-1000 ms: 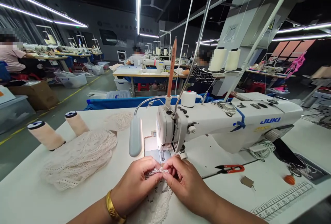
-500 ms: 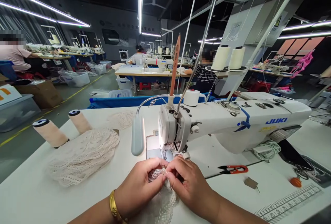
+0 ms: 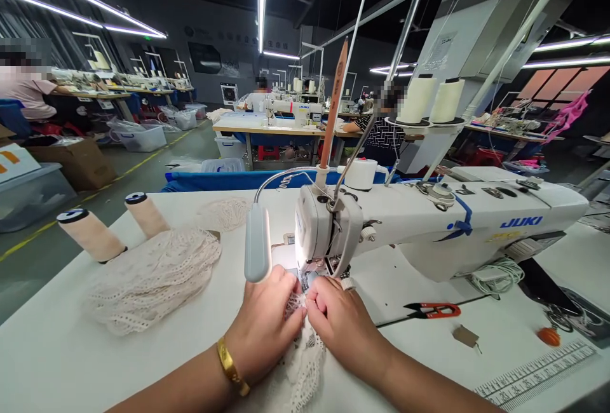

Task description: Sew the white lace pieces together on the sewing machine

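Observation:
Cream lace trim [image 3: 305,365] runs from the table's front edge up between my two hands. My left hand [image 3: 267,321] is closed on its left side, thumb and fingers pinching the lace just in front of the needle area. My right hand [image 3: 345,327] pinches the lace from the right, fingers curled. Both hands are close under the head of a white sewing machine [image 3: 314,229], whose presser foot [image 3: 309,278] sits just beyond the fingertips. The lace edge at the foot is partly hidden by my fingers.
A heap of lace [image 3: 157,279] lies left beside two peach thread cones [image 3: 90,235]. A grey lamp [image 3: 257,244] hangs left of the needle. At right are orange thread snips [image 3: 433,310], a small tag [image 3: 466,337], a clear ruler [image 3: 538,378] and a phone [image 3: 548,286].
Both hands have moved forward with the lace, up to the presser foot, and the left one is flatter over it. The view has shifted slightly.

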`<state>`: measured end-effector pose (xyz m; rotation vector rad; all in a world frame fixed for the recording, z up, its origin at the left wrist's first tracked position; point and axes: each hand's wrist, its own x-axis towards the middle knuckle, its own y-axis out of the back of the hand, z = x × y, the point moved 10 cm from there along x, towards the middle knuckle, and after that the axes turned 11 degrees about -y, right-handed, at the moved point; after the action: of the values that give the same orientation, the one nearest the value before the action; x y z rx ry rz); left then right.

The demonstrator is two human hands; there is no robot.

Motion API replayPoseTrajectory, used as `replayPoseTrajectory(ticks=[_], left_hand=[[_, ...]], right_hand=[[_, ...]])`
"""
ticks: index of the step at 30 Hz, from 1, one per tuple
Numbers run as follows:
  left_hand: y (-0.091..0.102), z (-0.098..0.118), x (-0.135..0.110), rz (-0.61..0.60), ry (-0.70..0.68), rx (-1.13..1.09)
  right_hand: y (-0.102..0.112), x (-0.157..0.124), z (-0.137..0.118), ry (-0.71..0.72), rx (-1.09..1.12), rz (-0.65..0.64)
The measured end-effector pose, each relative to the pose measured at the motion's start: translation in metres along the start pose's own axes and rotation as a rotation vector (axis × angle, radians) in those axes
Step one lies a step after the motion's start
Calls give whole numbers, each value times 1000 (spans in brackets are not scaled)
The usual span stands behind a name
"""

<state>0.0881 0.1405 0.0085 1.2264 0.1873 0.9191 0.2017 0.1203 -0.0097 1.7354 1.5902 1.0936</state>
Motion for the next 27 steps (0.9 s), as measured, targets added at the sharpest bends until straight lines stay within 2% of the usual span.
replayPoseTrajectory(ticks=[3, 5, 7, 12, 15, 22, 27], left_hand=[[13, 24, -4, 127, -207, 191], [11, 39, -9, 135, -358, 238], [5, 45, -14, 100, -427, 219], [2, 38, -17, 19, -385, 143], [4, 35, -15, 5, -396, 96], [1, 23, -8, -11, -400, 11], [5, 25, -6, 31, -440, 8]], right_hand=[[-2, 1, 3, -24, -30, 14], [-1, 1, 4, -20, -15, 13], [0, 0, 2, 9, 19, 6], [3, -8, -6, 163, 15, -35], [6, -11, -9, 224, -17, -16], [8, -10, -7, 237, -106, 35], [10, -10, -6, 224, -137, 78]])
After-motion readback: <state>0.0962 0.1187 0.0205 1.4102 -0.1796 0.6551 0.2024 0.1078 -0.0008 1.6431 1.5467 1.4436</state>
